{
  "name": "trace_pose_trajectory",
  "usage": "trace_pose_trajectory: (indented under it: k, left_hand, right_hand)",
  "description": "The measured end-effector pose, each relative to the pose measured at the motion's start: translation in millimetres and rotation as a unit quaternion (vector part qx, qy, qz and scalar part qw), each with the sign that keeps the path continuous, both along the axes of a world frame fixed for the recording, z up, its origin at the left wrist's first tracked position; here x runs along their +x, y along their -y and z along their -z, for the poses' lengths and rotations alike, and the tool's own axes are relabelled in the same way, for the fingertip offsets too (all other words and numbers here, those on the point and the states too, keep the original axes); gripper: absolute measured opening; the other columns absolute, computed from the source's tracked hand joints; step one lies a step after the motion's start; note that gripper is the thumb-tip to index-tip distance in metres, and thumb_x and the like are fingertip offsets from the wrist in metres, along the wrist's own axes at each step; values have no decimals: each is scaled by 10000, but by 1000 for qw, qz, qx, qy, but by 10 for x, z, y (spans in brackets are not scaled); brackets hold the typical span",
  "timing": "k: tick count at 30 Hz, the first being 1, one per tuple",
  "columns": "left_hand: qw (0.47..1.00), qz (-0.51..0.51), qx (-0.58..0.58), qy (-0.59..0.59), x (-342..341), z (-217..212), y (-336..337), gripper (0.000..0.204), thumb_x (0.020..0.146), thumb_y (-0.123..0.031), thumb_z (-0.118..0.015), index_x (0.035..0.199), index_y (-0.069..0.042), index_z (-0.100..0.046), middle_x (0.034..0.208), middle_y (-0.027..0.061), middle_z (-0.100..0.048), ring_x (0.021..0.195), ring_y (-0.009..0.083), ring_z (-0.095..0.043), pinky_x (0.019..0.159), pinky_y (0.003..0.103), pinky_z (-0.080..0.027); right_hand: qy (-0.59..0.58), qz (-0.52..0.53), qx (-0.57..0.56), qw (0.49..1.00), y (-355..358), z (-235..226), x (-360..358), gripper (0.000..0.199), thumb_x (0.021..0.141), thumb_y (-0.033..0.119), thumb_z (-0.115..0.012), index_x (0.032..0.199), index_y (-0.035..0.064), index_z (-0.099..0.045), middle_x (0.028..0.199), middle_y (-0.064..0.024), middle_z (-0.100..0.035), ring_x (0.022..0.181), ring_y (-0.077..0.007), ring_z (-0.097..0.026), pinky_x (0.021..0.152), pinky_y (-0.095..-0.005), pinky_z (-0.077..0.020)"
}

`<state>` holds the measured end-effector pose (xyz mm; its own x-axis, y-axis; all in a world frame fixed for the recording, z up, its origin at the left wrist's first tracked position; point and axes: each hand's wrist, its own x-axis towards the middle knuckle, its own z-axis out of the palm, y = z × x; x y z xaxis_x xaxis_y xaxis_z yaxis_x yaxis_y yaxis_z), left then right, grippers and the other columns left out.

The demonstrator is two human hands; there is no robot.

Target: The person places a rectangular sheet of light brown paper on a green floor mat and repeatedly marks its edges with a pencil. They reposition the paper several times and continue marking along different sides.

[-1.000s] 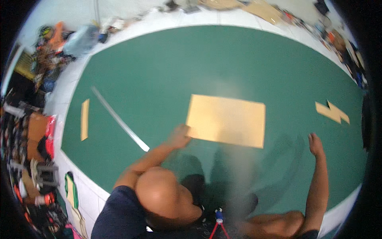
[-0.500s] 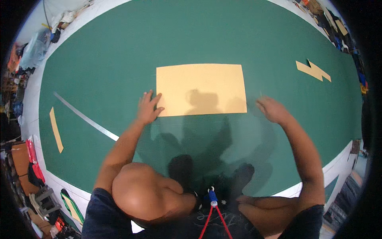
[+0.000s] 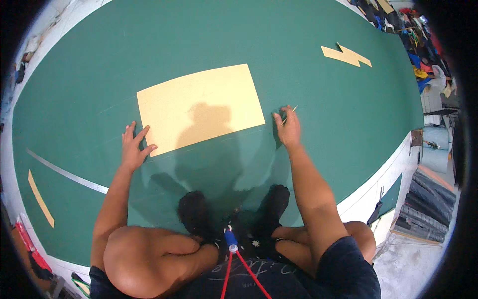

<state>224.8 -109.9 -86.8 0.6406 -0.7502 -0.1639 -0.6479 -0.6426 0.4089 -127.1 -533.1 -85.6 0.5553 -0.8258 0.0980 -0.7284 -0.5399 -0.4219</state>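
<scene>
A yellow rectangular card sheet (image 3: 174,99) lies flat on a large green surface, with a dark shadow over its middle. My left hand (image 3: 133,149) rests at its left edge, fingers spread and the fingertips touching the sheet's near-left side. Just off the right edge, my right hand (image 3: 290,128) is closed round a thin yellowish stick (image 3: 295,109), pencil-like, whose upper end sticks out above the fingers. That hand appears apart from the sheet.
A long silver strip like a metal ruler (image 3: 69,173) lies to the left, near a narrow yellow card strip (image 3: 41,199). A notched yellow card piece (image 3: 347,55) is at the far right. Rolls of dark material (image 3: 428,199) and clutter stand beyond the right edge.
The whole view has turned and shifted, so the sheet now appears tilted and further left. My right hand has turned, showing the thin stick more plainly. My left hand stays at the sheet's left edge.
</scene>
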Motion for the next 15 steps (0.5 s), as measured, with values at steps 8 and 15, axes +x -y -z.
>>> trace_pose_trajectory:
  k: [8,15]
  left_hand:
    - [1000,4,11,2,-35,-106,29,772,782,-495,-843,1477,-279,-586,1672,222,-271,1552,459,-211,1256,605,-174]
    - [1000,2,12,-9,-15,-101,20,781,763,-483,-860,1467,-270,-597,1667,218,-280,1550,456,-217,1260,607,-168]
  right_hand:
    - [-19,-39,-13,999,-129,181,-10,626,891,442,-782,1368,77,-606,1539,-198,-514,1457,-448,-414,1182,-544,-342]
    - [19,-42,36,998,-52,176,-44,668,866,476,-790,1387,99,-609,1568,-179,-488,1491,-432,-371,1217,-544,-277]
